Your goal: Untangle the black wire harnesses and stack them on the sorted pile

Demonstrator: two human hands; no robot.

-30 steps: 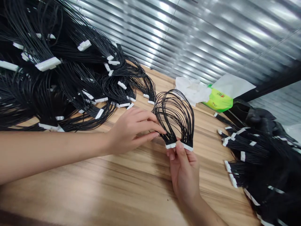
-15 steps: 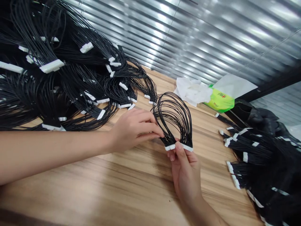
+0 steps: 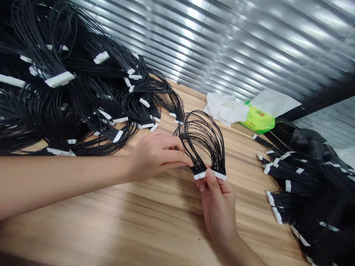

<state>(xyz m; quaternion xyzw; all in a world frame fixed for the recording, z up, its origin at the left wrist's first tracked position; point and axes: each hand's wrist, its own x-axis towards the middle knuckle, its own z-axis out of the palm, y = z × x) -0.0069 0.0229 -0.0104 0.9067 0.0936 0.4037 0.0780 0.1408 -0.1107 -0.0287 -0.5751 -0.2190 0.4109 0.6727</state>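
wire harness (image 3: 221, 155) already looped, white connectors (image 3: 221, 175) side by side, pinched in right hand (image 3: 219, 205); left hand (image 3: 156, 153) at wires, grip unclear; what's left, can't tell.

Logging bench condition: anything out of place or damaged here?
The crumpled white tissue beside the green packet looks stray: it lies loose and bunched up. No clear damage shows on the looped wire bundle in the right hand.
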